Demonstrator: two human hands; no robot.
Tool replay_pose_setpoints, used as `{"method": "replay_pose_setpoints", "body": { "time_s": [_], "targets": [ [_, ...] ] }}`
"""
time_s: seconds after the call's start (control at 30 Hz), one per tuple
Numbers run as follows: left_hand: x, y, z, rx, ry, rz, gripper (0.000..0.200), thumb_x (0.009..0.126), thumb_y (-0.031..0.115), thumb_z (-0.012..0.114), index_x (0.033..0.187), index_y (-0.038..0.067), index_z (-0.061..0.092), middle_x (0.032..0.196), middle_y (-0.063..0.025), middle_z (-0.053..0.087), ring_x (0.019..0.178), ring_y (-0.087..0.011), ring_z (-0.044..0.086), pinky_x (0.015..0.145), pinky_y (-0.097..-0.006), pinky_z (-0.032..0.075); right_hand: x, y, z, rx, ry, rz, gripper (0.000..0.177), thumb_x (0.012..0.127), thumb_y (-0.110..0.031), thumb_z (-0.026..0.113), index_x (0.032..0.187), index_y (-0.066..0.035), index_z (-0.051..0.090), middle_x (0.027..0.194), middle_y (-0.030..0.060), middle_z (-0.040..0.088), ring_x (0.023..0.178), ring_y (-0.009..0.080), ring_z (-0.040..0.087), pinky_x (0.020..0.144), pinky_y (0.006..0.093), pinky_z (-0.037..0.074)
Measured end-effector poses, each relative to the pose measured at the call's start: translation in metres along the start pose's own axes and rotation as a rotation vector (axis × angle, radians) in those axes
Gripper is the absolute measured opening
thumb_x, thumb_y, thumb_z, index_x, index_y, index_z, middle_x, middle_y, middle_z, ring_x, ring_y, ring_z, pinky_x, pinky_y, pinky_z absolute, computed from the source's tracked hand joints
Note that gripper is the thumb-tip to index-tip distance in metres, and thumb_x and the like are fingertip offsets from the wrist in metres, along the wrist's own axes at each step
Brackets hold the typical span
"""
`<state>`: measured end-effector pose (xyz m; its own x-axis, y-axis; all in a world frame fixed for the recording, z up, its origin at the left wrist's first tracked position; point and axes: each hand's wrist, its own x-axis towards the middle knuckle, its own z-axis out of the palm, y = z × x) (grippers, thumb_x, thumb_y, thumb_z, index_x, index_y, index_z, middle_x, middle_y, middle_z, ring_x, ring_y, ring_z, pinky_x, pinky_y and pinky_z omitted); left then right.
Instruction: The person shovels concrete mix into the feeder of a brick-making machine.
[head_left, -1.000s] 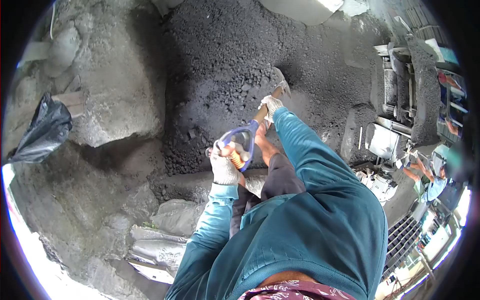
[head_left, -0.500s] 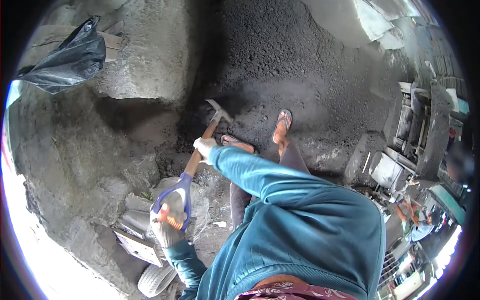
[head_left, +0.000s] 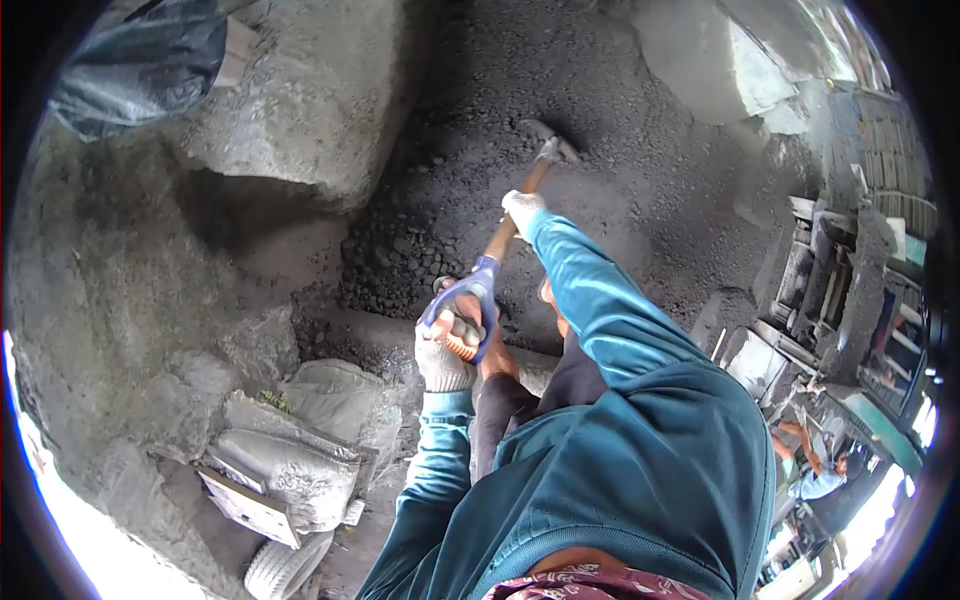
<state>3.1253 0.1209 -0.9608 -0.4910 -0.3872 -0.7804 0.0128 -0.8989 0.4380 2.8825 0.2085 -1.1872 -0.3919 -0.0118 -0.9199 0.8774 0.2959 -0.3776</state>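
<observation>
A shovel with a wooden shaft point(head_left: 502, 241) slants across the middle of the head view. Its blue D-shaped handle point(head_left: 483, 284) has an orange grip, which my gloved left hand point(head_left: 443, 352) wraps around. Farther up, my gloved right hand point(head_left: 521, 210) is closed around the shaft, not far below the blade. The grey blade point(head_left: 552, 142) shows as a narrow shape over dark gravel point(head_left: 480, 110). My sandalled feet are partly hidden behind the handle and my right arm.
A large pale concrete mass point(head_left: 300, 110) stands at the upper left, with black plastic sheeting point(head_left: 150, 70) beside it. Dusty sacks point(head_left: 290, 465), a board point(head_left: 248, 505) and a tire point(head_left: 285, 567) lie at the lower left. Another person point(head_left: 820, 478) is at the far right, near clutter.
Both hands have carried the shovel up and to the right, and its blade now lies farther out over the gravel. My feet and body have shifted, and the view has turned slightly.
</observation>
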Motion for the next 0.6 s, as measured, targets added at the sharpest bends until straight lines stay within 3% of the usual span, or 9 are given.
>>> {"method": "replay_pose_setpoints", "body": {
  "time_s": [0.03,0.1,0.3,0.37,0.43,0.5,0.53,0.57,0.6],
  "targets": [
    [-0.001,0.012,-0.023,-0.032,-0.080,-0.009,0.013,0.088,0.018,0.067,0.086,0.013,0.055,0.065,0.0028,0.044,0.055,-0.0146,0.047,0.059,-0.0365,0.048,-0.007,0.008,0.029,-0.062,-0.046,0.002,0.046,0.088,-0.028,0.057,0.117,0.007,0.054,0.108,0.0269,0.067,0.097,0.0406,0.071,0.081,0.0528,0.060],
    [-0.032,0.051,-0.053,-0.031,0.273,0.079,0.013,0.088,0.020,0.067,0.090,0.013,0.057,0.068,0.0034,0.046,0.057,-0.0126,0.046,0.059,-0.0338,0.047,-0.029,0.032,0.097,-0.316,-0.042,-0.019,0.049,0.089,-0.030,0.058,0.124,0.004,0.054,0.116,0.0300,0.065,0.102,0.0401,0.070,0.083,0.0531,0.059],
    [-0.170,0.144,-0.125,0.030,0.444,0.355,0.018,0.090,0.025,0.067,0.093,0.011,0.057,0.065,0.0046,0.046,0.054,-0.0113,0.044,0.053,-0.0304,0.042,-0.189,0.095,0.250,-0.143,-0.257,0.250,0.037,0.082,-0.022,0.069,0.105,0.005,0.059,0.096,0.0249,0.067,0.087,0.0394,0.071,0.070,0.0578,0.060],
    [-0.198,0.164,-0.160,0.116,0.373,0.332,0.020,0.091,0.026,0.067,0.094,0.009,0.057,0.062,0.0042,0.047,0.049,-0.0117,0.042,0.051,-0.0301,0.041,-0.211,0.134,0.235,-0.034,-0.310,0.229,0.034,0.080,-0.024,0.071,0.097,0.004,0.062,0.087,0.0219,0.068,0.082,0.0348,0.071,0.069,0.0484,0.061],
    [-0.204,0.165,-0.133,0.317,0.398,0.335,0.016,0.088,0.022,0.066,0.084,0.009,0.057,0.059,0.0011,0.049,0.046,-0.0129,0.045,0.047,-0.0316,0.039,-0.107,0.261,0.253,-0.722,-0.462,-0.360,0.033,0.078,-0.021,0.069,0.098,0.005,0.065,0.085,0.0208,0.070,0.080,0.0291,0.071,0.065,0.0407,0.057],
    [-0.189,0.148,-0.121,0.291,0.304,0.249,0.017,0.086,0.020,0.066,0.080,0.008,0.056,0.057,0.0006,0.047,0.045,-0.0132,0.045,0.044,-0.0318,0.039,-0.214,0.139,0.151,-0.267,-0.022,0.024,0.014,0.083,-0.012,0.064,0.090,0.000,0.068,0.082,0.0172,0.069,0.078,0.0213,0.071,0.070,0.0319,0.057],
    [-0.170,0.125,-0.138,0.015,0.132,0.124,0.019,0.086,0.022,0.066,0.079,0.007,0.056,0.058,0.0008,0.048,0.044,-0.0128,0.046,0.043,-0.0302,0.039,-0.187,0.144,0.122,-0.260,0.037,0.018,0.018,0.083,-0.015,0.065,0.091,0.001,0.067,0.082,0.0179,0.069,0.077,0.0240,0.071,0.069,0.0351,0.058],
    [-0.153,0.110,-0.102,0.295,0.105,0.145,0.017,0.089,0.019,0.063,0.079,0.007,0.056,0.058,0.0012,0.048,0.047,-0.0113,0.047,0.043,-0.0275,0.038,-0.148,0.156,0.088,-0.290,0.056,-0.013,0.023,0.083,-0.018,0.065,0.091,0.003,0.066,0.082,0.0185,0.068,0.076,0.0267,0.071,0.069,0.0383,0.059],
    [-0.133,0.080,-0.097,0.155,0.091,0.050,0.011,0.089,0.012,0.063,0.082,0.006,0.056,0.062,0.0009,0.050,0.049,-0.0111,0.048,0.043,-0.0283,0.038,-0.114,0.158,0.050,-0.290,0.078,-0.032,0.027,0.083,-0.021,0.066,0.092,0.004,0.065,0.082,0.0192,0.067,0.075,0.0294,0.070,0.068,0.0416,0.059]
  ]
}}
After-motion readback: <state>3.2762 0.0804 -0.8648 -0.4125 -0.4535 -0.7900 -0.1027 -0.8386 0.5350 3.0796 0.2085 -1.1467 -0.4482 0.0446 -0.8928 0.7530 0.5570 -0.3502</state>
